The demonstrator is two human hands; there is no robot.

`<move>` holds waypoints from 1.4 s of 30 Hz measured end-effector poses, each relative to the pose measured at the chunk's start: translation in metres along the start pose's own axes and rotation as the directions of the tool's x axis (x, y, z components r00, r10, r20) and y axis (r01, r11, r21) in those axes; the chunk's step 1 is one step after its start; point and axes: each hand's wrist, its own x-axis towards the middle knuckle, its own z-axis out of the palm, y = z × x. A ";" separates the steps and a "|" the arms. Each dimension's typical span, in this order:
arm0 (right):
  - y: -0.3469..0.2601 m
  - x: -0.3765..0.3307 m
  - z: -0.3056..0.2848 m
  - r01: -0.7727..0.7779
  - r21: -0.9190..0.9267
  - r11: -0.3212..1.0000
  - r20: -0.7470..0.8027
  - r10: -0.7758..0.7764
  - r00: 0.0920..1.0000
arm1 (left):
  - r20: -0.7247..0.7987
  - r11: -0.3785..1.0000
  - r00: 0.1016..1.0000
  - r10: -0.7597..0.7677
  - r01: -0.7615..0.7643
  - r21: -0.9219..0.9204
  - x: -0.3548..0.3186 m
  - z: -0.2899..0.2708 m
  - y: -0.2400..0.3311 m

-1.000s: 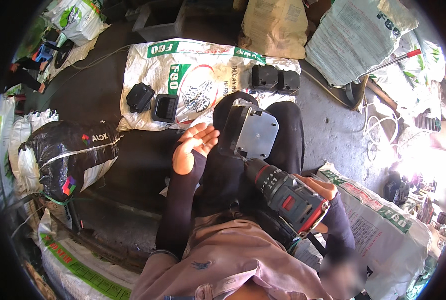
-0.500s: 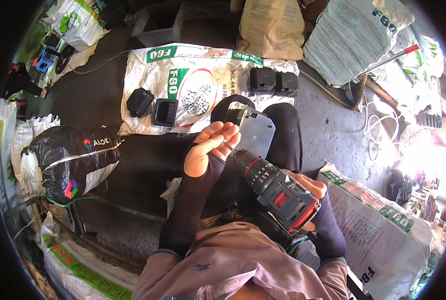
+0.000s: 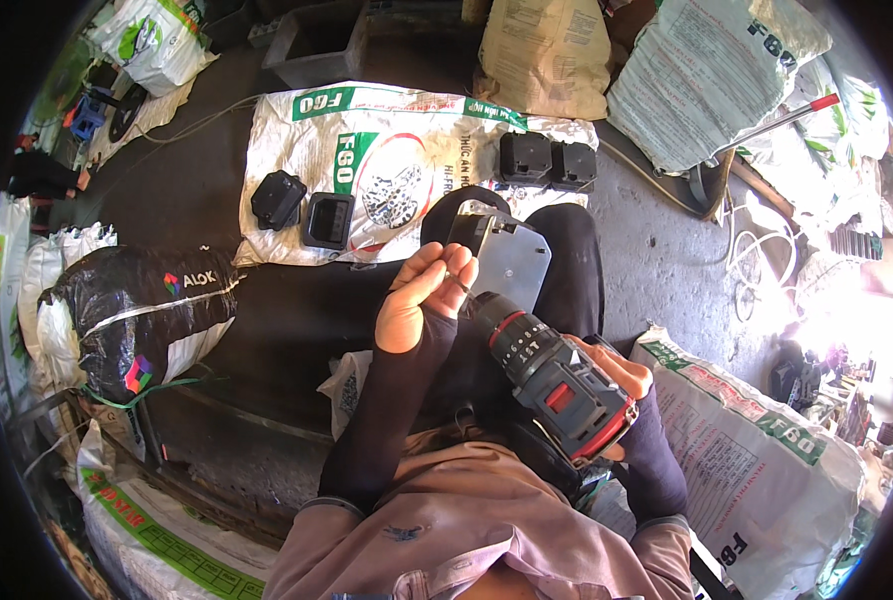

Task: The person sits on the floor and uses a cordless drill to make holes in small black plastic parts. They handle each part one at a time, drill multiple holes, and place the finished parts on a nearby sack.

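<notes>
My right hand (image 3: 621,375) is wrapped round the grip of a black, grey and red cordless drill (image 3: 556,385), whose chuck points up and left. My left hand (image 3: 426,290) is closed in a pinch at the tip of the drill's bit. Whatever lies between its fingertips is too small to make out. Just beyond, a dark box with a flat grey metal plate (image 3: 518,265) on its face rests between my knees. The drill's tip and my left fingers are beside this plate, at its near left edge.
A white printed sack (image 3: 266,150) lies flat ahead of me. On its left are a black housing (image 3: 279,200) and an open black box (image 3: 328,221); two black boxes (image 3: 524,158) stand at its right. A grey bin (image 3: 316,65) is behind. Full sacks (image 3: 746,450) flank me.
My left fingers have curled in from a more open pose and now pinch close to the bit. The drill has barely moved. At the far left, another person has shifted slightly.
</notes>
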 end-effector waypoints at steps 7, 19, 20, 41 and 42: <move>0.002 0.001 0.000 0.042 -0.010 0.999 0.004 -0.042 0.999 | -0.064 0.997 0.997 0.045 -0.041 0.063 0.000 0.005 -0.005; -0.013 0.013 0.009 0.040 -0.086 0.995 -0.051 -0.044 0.998 | -0.055 0.963 0.988 0.146 -0.129 0.236 0.007 0.002 -0.006; -0.011 0.014 0.010 0.051 -0.076 0.996 -0.062 -0.056 0.996 | -0.008 0.970 0.990 0.141 -0.137 0.200 0.008 0.003 -0.003; -0.003 0.006 -0.042 -0.108 -0.175 0.979 0.265 0.152 0.952 | -0.015 0.234 0.996 0.087 -0.006 0.972 0.021 -0.023 -0.004; -0.002 0.008 -0.040 -0.098 -0.163 0.982 0.261 0.138 0.955 | -0.035 0.271 0.996 0.077 0.013 0.963 0.020 -0.020 -0.003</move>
